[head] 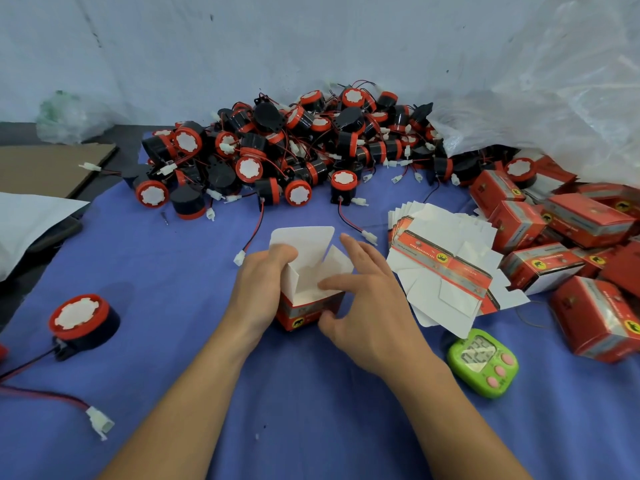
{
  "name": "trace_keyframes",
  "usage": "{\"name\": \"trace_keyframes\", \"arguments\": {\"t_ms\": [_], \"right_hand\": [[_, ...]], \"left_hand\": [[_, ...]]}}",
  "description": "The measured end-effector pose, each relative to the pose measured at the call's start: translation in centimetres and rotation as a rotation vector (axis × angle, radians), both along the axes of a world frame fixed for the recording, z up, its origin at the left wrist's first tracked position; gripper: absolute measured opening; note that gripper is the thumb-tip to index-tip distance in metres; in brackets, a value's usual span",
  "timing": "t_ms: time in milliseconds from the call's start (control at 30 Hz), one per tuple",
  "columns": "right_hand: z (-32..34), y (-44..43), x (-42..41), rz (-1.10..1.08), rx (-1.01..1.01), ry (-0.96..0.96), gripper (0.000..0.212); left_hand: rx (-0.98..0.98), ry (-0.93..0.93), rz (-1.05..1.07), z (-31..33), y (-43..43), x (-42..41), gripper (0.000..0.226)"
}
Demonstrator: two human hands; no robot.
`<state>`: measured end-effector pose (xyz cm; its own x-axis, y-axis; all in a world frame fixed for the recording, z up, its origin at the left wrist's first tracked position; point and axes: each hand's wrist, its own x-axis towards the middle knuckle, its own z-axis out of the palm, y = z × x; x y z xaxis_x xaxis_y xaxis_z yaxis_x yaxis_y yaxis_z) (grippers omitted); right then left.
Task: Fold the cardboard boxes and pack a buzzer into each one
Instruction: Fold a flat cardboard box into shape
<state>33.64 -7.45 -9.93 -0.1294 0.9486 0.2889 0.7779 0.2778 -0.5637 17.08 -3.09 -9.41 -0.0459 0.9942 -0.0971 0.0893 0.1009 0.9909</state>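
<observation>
Left hand (259, 289) grips half-folded box (304, 311) at table (311, 417) centre (top flap up); right hand (370, 303), fingers straight, presses its side flap.

Left hand (258, 289) fingers hidden behind red-and-white cardboard box (304, 310); green plastic timer (483, 362) digits glare-blurred; red object (2, 353) cut by left edge

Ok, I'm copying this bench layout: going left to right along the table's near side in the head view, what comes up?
A lone buzzer → left hand → open box → right hand → green timer → closed red box.
</observation>
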Motion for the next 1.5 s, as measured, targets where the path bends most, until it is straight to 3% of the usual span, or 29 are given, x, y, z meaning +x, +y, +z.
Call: {"name": "trace_keyframes", "arguments": {"t_ms": [167, 267, 333, 400, 467, 533, 600, 700, 767, 867, 967, 1033, 1067, 1133, 1200, 1300, 1433, 1500], "right_hand": [[0.2, -0.3, -0.6, -0.007, -0.079, -0.178, 0.042], [0.3, -0.3, -0.5, 0.016, -0.091, -0.217, 0.042], [0.4, -0.4, -0.3, 0.030, -0.125, -0.080, 0.040], [0.7, -0.6, -0.6, 0.008, -0.122, 0.216, 0.044], [1.0, -0.4, -0.7, -0.048, -0.049, 0.495, 0.060], [1.0, -0.1, -0.5, -0.067, -0.070, 0.640, 0.080], [1.0, 0.1, -0.2, -0.094, -0.177, 0.657, 0.079], [0.4, 0.2, -0.3, -0.184, -0.287, 0.459, 0.046], [0.1, 0.1, -0.8, -0.242, -0.268, 0.370, 0.027], [0.1, 0.4, -1.1, -0.350, -0.215, 0.386, 0.027], [-0.1, 0.2, -1.7, -0.369, -0.146, 0.485, 0.030], [-0.1, 0.1, -2.1, -0.286, -0.171, 0.503, 0.018], [0.0, 0.1, -2.3, -0.228, -0.205, 0.527, 0.019], [0.2, 0.1, -2.2, -0.142, -0.205, 0.661, 0.044], [0.9, 0.6, -2.0, -0.172, -0.079, 0.767, 0.052], [2.3, 3.8, -1.2, -0.267, 0.016, 0.579, 0.053], [2.9, 9.9, -0.7, -0.211, -0.209, -0.086, 0.069], [2.3, 11.4, -1.0, -0.237, -0.234, -0.295, 0.063]], "left_hand": [[0.024, -0.003, -0.014, -0.1, 0.0, 0.0, 0.048], [0.033, 0.009, -0.027, -0.2, 0.1, -0.1, 0.060], [0.045, 0.036, -0.012, -0.4, 0.1, -0.1, 0.064], [0.050, 0.060, 0.009, -0.5, 0.1, 0.0, 0.061], [0.065, 0.032, -0.011, -0.5, 0.0, 0.2, 0.055], [0.074, -0.041, -0.068, -0.3, 0.0, 0.1, 0.038], [0.026, -0.128, -0.083, 0.1, 0.0, 0.2, 0.043], [-0.088, -0.220, -0.037, 0.3, -0.5, 0.2, 0.083], [-0.085, -0.182, -0.070, 0.1, -0.6, 0.4, 0.077], [0.058, -0.092, -0.184, 0.6, -0.8, 0.6, 0.037], [0.155, -0.045, -0.175, 0.5, -1.3, 1.2, 0.039], [0.240, 0.116, -0.065, 0.4, -1.5, 1.7, 0.040], [0.273, 0.198, 0.005, 0.3, -1.6, 1.8, 0.041], [0.319, 0.288, 0.128, 0.1, -1.3, 1.6, 0.046], [0.311, 0.375, 0.228, -0.1, -0.7, 1.0, 0.045], [0.246, 0.402, 0.378, -0.2, 0.1, 0.2, 0.047], [0.207, 0.407, 0.404, -0.6, 0.3, -0.1, 0.051], [0.207, 0.408, 0.398, -0.9, 0.3, -0.2, 0.050]]}}
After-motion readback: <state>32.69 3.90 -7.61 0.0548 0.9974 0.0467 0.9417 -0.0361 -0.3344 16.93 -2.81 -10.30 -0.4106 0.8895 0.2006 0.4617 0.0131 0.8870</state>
